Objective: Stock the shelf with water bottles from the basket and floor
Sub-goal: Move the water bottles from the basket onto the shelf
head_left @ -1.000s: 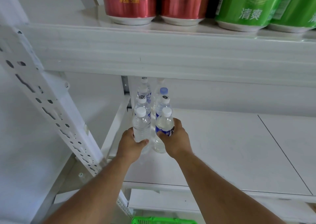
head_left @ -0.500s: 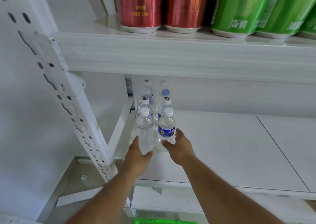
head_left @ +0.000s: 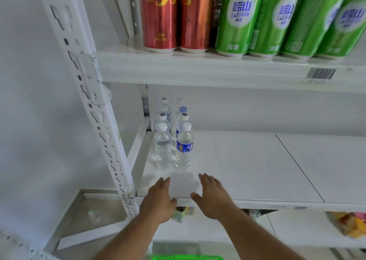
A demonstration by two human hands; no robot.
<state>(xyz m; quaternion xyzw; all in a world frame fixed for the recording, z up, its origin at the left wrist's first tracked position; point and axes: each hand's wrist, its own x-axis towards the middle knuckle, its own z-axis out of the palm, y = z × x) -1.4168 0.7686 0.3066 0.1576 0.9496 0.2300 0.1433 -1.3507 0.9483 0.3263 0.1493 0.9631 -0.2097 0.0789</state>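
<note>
Your left hand [head_left: 158, 199] and right hand [head_left: 213, 197] are hovering released, fingers straight, over the shelf [head_left: 247, 170] front edge. Beyond them, water bottles [head_left: 174, 140] are standing in two rows at the shelf's left end. Above, red cans [head_left: 174, 16] and green cans [head_left: 277, 20] are standing.

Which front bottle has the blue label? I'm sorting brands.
The front right bottle, nearest the right hand; the front left bottle beside it looks clear.
</note>
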